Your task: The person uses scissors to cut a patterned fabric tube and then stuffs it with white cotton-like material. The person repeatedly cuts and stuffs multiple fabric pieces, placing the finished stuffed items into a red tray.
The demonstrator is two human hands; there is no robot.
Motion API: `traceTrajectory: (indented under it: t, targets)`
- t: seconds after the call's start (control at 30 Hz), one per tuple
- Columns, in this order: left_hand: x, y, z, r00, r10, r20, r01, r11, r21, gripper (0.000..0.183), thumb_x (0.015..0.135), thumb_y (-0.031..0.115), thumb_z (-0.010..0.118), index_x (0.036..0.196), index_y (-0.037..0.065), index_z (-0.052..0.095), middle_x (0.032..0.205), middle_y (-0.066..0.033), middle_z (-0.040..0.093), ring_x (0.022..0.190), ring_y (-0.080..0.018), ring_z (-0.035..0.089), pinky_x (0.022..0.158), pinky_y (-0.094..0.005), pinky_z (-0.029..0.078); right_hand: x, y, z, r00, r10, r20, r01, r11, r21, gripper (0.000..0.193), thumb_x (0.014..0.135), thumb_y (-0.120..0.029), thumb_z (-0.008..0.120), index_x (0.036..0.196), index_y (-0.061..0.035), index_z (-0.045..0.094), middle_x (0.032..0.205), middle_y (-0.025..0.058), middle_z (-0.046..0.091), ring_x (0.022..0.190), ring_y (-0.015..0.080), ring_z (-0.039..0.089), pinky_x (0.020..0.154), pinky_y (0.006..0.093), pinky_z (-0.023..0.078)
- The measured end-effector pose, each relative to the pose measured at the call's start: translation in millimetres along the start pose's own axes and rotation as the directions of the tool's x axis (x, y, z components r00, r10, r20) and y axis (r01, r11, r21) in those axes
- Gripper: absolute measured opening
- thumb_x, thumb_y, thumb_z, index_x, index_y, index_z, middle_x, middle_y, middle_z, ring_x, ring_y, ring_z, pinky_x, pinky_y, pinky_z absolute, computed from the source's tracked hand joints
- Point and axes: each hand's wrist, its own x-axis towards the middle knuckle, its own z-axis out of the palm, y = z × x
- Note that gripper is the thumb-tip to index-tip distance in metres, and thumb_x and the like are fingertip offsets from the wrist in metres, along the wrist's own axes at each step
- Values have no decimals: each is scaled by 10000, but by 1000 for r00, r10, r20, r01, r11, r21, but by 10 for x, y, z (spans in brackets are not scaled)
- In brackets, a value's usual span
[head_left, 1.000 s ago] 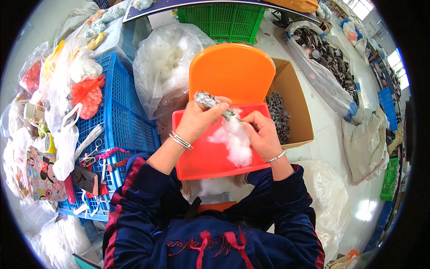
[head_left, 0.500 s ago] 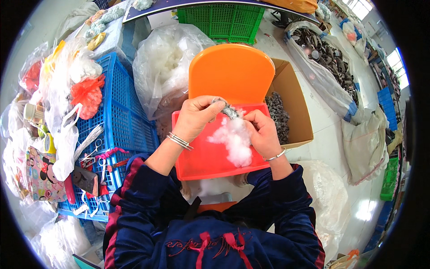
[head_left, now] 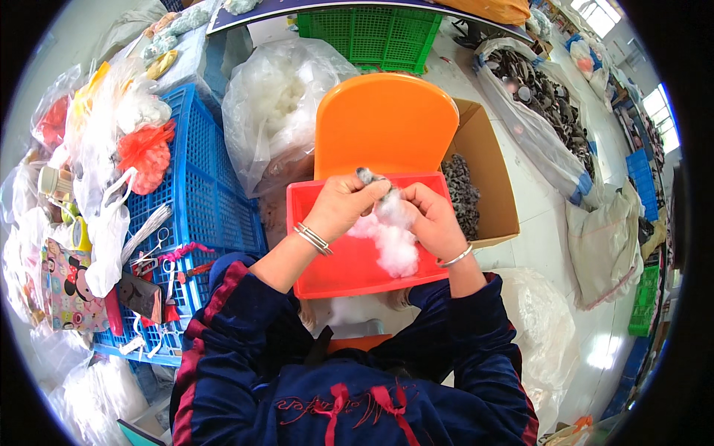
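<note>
Over the red tray [head_left: 327,275], my left hand [head_left: 343,206] is closed round a small grey fuzzy fabric piece [head_left: 366,176]. One end of the piece sticks up past my thumb and fingers. Close beside it, my right hand [head_left: 435,223] pinches white stuffing [head_left: 396,249] at the piece's other end. The loose tuft hangs between my hands above the tray. My fingers hide most of the grey piece, so its full shape does not show.
An orange chair back [head_left: 387,123] rises behind the tray. Right of it, a cardboard box [head_left: 491,178] holds grey fuzzy pieces. A clear bag of stuffing [head_left: 279,104] stands behind left. Blue crates [head_left: 212,163] at left carry scissors [head_left: 160,238], a phone [head_left: 140,296] and plastic bags.
My left hand has come down slightly and turned, bunching over the grey piece, which is more covered now. My right hand stays close to it with the stuffing.
</note>
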Motion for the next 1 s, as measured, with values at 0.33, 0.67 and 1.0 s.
traceTrajectory:
  t: [0.33, 0.67, 1.0]
  targets:
    - [39, 8, -27, 934, -18, 356, -1, 999, 52, 262, 989, 252, 503, 887, 50, 635, 890, -11, 667, 873, -80, 573, 843, -257, 444, 12, -99, -469, 990, 124, -73, -119, 991, 64, 159, 880, -134, 660, 961, -8, 607, 803, -1, 579, 700, 56, 528, 604, 221, 441]
    - [40, -142, 105, 850, -135, 509, 85, 989, 121, 320, 1014, 291, 425, 856, 45, 553, 793, -11, 546, 714, -121, 541, 739, -267, 455, 74, -4, -39, 999, -26, -37, 30, 990, 139, 101, 916, -93, 617, 893, 0, 586, 760, 23, 600, 627, 79, 555, 549, 219, 473]
    - [-81, -51, 105, 822, -233, 520, 175, 972, 159, 260, 991, 234, 423, 810, 63, 498, 681, 3, 466, 607, -100, 421, 591, -244, 384, 104, -71, -388, 916, -84, -392, 121, 990, 71, 140, 936, -138, 604, 839, -55, 547, 592, -55, 446, 480, 20, 357, 429, 185, 277]
